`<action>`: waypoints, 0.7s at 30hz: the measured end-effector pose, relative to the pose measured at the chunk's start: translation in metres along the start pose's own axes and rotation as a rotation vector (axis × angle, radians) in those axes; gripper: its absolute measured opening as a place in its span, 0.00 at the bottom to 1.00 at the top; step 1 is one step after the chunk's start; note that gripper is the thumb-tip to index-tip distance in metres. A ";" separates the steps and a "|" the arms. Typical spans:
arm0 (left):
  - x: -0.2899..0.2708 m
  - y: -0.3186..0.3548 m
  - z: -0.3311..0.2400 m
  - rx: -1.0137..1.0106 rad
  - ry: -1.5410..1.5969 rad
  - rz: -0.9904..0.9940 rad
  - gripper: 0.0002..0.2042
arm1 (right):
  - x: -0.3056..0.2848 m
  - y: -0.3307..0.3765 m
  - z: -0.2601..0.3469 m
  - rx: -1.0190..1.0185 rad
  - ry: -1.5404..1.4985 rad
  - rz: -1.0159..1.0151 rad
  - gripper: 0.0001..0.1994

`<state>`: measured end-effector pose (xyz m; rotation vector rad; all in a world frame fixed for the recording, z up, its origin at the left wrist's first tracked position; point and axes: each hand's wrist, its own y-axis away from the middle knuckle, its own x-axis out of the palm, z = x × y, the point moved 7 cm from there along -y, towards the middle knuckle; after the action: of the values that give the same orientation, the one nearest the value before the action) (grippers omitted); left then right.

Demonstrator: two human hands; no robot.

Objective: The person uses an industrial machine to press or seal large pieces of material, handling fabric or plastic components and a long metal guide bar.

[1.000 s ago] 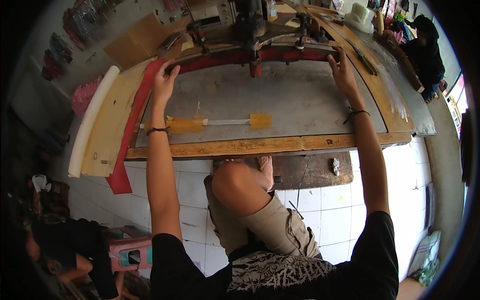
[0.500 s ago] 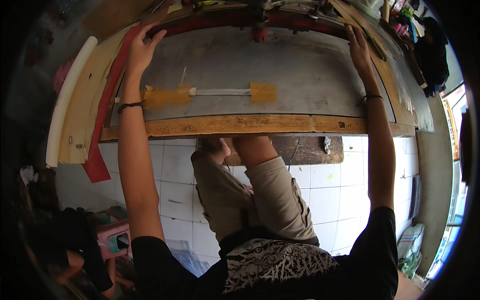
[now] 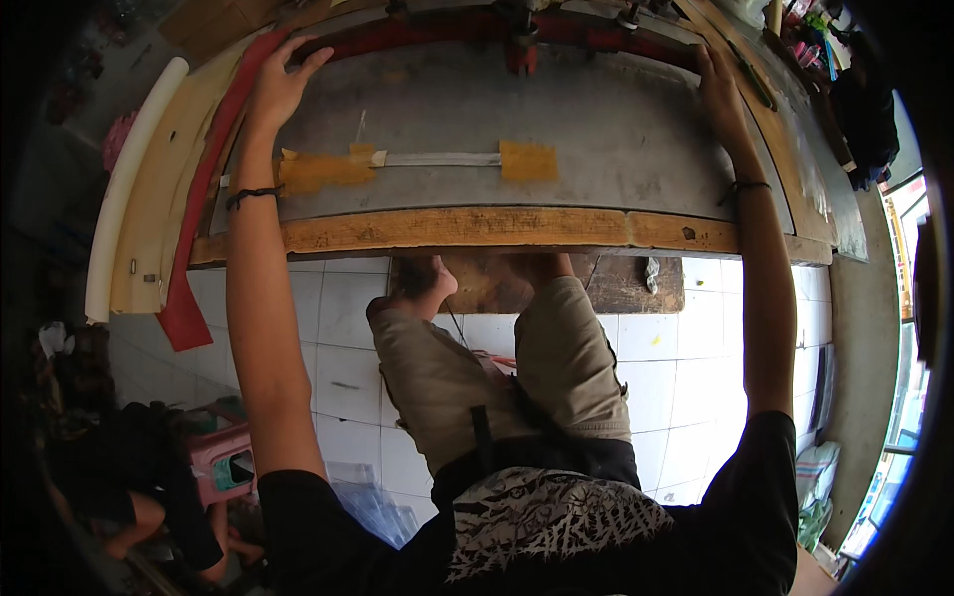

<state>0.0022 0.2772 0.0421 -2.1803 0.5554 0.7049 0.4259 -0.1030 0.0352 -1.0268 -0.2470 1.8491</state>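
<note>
The left hand (image 3: 276, 87) is laid flat with fingers spread wide, nothing gripped, fingertips resting on the red strip (image 3: 204, 189) at the far left of the grey table (image 3: 596, 129). The right hand (image 3: 719, 91) is stretched out too, fingers loosely extended and pressed against the strip's far right end. A taped white stick (image 3: 437, 159) is seen between them.

Taped strip (image 3: 437, 159) lies mid-desk (image 3: 616, 129); left hand (image 3: 278, 84) and right hand (image 3: 720, 94) rest at far corners, bar (image 3: 596, 30) behind.
</note>
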 end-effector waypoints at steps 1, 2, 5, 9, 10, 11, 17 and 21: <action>0.002 0.001 0.001 -0.024 -0.009 0.007 0.29 | 0.000 -0.001 -0.001 -0.005 -0.007 0.004 0.26; 0.001 0.000 -0.001 -0.019 -0.028 -0.003 0.29 | -0.001 -0.002 0.000 -0.015 -0.015 0.003 0.26; 0.001 0.003 -0.007 0.038 -0.105 -0.058 0.29 | 0.000 0.002 -0.001 0.005 0.008 -0.009 0.26; 0.001 0.001 -0.003 0.016 -0.010 0.001 0.30 | 0.002 -0.001 -0.006 -0.010 0.006 -0.003 0.26; 0.003 0.002 -0.002 -0.013 0.004 0.036 0.31 | 0.003 -0.002 -0.010 0.000 -0.006 0.003 0.26; 0.006 0.001 -0.002 -0.039 0.023 0.067 0.31 | 0.000 -0.007 -0.016 0.006 -0.014 0.007 0.26; -0.001 0.000 -0.005 0.126 -0.083 -0.060 0.31 | 0.004 -0.004 -0.014 -0.179 0.105 -0.021 0.27; 0.001 -0.001 0.002 0.021 -0.049 0.003 0.28 | -0.002 -0.001 -0.003 -0.234 0.132 0.080 0.23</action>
<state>0.0028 0.2795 0.0411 -2.1372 0.5388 0.7482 0.4294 -0.1049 0.0345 -1.3319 -0.3544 1.8450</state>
